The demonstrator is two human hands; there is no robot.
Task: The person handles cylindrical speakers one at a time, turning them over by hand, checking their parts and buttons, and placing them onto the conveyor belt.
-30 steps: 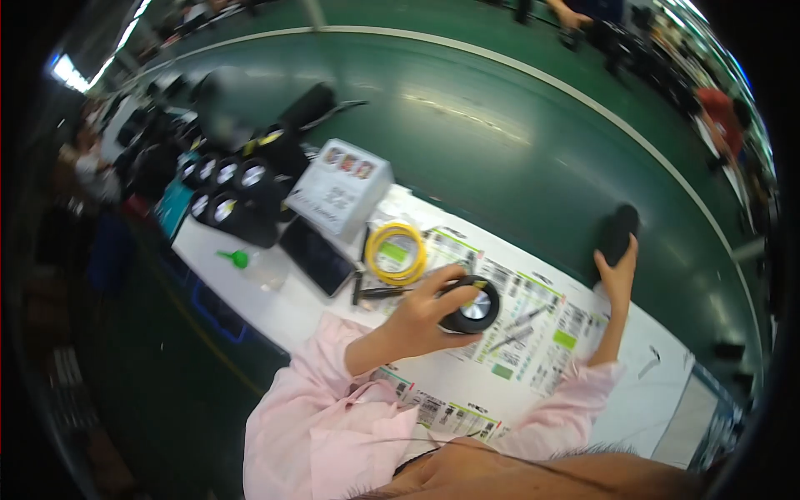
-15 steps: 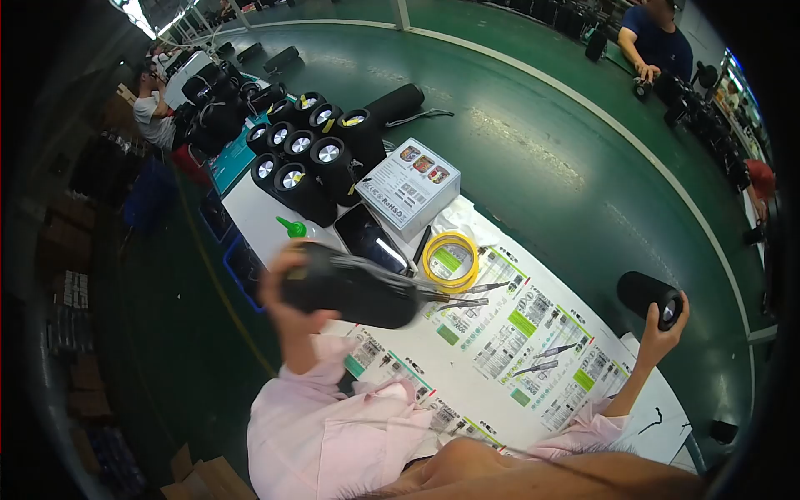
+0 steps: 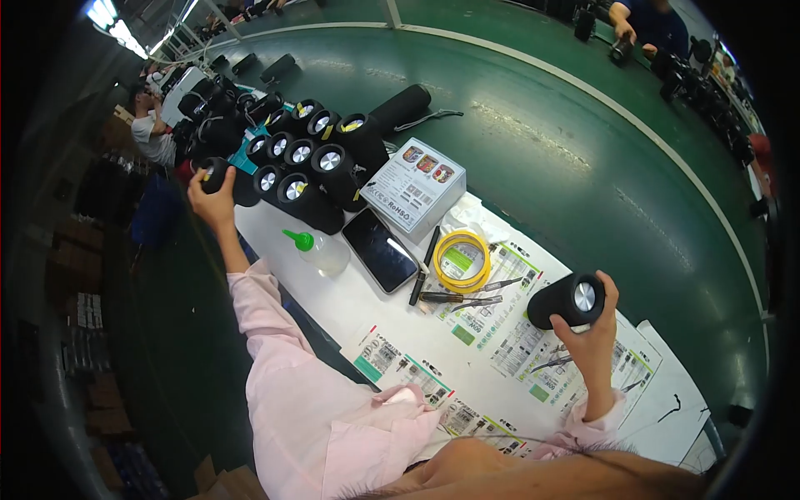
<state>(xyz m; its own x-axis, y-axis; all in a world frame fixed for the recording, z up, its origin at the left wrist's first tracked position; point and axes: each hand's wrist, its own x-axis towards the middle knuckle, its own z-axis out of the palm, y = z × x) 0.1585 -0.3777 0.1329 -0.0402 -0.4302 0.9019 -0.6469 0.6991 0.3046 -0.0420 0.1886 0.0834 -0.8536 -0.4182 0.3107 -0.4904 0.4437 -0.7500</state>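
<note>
At the far left, my left hand (image 3: 215, 202) is closed around a black cylindrical speaker (image 3: 244, 188), beside a cluster of similar upright speakers (image 3: 302, 196). Several of these have silver round ends with yellow tabs. Over the printed sheets (image 3: 508, 350) on the right, my right hand (image 3: 590, 335) grips another black speaker (image 3: 550, 302) by its silver-disc end. The thumb is on the near side and the fingers are behind it. Whether this speaker touches the table, I cannot tell.
A white box (image 3: 414, 187), a phone (image 3: 380, 252), a green-capped bottle (image 3: 325, 254), yellow tape rolls (image 3: 486, 271) and a black pen (image 3: 424, 267) lie mid-table. One dark speaker (image 3: 400, 108) lies at the back. Co-workers sit at far left (image 3: 152, 133) and upper right (image 3: 654, 29).
My left hand has carried its speaker from above the table to the far left, beside the cluster. My right hand has brought its speaker leftward from the table's right edge, over the sheets.
</note>
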